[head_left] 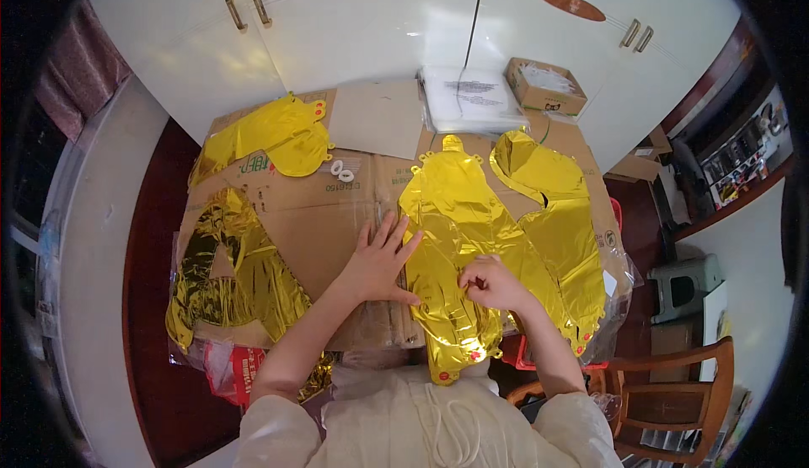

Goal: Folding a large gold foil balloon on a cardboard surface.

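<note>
A flat gold foil balloon (455, 181) lies lengthwise in front of me, with its near end hanging over the table edge toward my lap. My left hand (377, 263) presses flat along its left side, fingers spread, partly on the cardboard. On the balloon's lower middle rests my right hand (493, 283), its fingers curled closed; what they hold, if anything, is hidden. A second gold foil balloon (560, 240) sits to the right, touching the first. To the left is a crinkled A-shaped foil balloon (265, 278). Another foil balloon (282, 135) lies at the back left.
Cardboard sheets (320, 224) cover the table. Small white rings (341, 171) lie near its middle. At the back stand a stack of clear plastic bags (472, 101) and an open carton (546, 89), before white cabinets (371, 38). A wooden chair (674, 392) is at the near right.
</note>
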A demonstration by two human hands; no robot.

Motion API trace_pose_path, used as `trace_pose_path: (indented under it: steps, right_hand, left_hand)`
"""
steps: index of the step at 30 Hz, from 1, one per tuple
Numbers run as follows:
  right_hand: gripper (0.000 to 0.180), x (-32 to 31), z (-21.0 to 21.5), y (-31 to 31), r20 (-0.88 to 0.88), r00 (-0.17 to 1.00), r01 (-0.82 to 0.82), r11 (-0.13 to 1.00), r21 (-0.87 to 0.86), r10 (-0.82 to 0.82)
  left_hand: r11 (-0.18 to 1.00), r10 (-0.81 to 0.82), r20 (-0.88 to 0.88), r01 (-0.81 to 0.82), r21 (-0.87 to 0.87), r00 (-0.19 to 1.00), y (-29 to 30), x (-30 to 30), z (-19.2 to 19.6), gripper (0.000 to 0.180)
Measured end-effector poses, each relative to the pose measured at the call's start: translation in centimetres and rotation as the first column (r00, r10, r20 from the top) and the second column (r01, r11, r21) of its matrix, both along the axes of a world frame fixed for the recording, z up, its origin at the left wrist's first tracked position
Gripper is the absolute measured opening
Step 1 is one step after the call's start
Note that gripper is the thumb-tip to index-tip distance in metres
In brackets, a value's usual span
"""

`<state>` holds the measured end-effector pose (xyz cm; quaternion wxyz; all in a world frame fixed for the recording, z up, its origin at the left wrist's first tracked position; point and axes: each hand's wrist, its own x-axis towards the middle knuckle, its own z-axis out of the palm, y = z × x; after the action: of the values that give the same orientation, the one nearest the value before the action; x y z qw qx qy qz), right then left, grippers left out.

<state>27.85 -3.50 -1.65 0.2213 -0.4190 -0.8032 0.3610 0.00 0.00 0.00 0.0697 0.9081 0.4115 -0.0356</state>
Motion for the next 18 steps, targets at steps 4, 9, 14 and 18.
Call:
trace_pose_path:
  steps: [4, 9, 14, 18]
  right_hand:
    - [0.008, 0.10, -0.04, 0.08, -0.008, 1.000, -0.010, 1.000, 0.016, 0.010]
    - [0.005, 0.20, 0.31, 0.01, 0.021, 0.999, -0.038, 0.999, 0.008, 0.038]
    - [0.003, 0.08, 0.60, -0.08, 0.036, 0.999, -0.036, 0.999, 0.010, 0.036]
    - [0.006, 0.29, -0.06, 0.03, 0.003, 0.999, -0.037, 0.999, 0.012, 0.037]
  left_hand:
    - [1.000, -0.013, 0.010, 0.012, 0.017, 1.000, 0.15, -0.02, -0.50, 0.127]
    - [1.000, -0.016, 0.028, 0.016, 0.012, 0.999, 0.23, 0.09, -0.68, 0.133]
    - [1.000, -0.018, 0.037, 0.018, 0.013, 0.999, 0.19, 0.02, -0.84, 0.134]
    - [1.000, 0.003, -0.007, -0.003, -0.009, 1.000, 0.09, 0.28, -0.10, 0.132]
